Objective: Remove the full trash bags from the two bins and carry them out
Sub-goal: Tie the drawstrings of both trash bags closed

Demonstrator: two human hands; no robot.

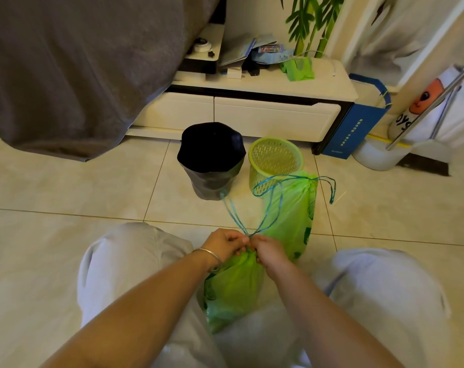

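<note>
A green trash bag (232,288) lies on the floor between my knees, its mouth gathered. My left hand (224,244) and my right hand (269,249) pinch its blue drawstrings (236,219) right at the gathered top. A second green trash bag (292,216) with its own blue drawstring loops stands just beyond my hands, leaning against a light-green slotted bin (276,158) that has no bag in it. To the left of that bin stands a dark bin (212,160) lined with a black bag.
A low white cabinet (252,112) with clutter on top runs behind the bins. A grey blanket (74,70) hangs down at the left. A blue box (358,123), a white bucket and a metal pole stand at the right. Tiled floor lies all around.
</note>
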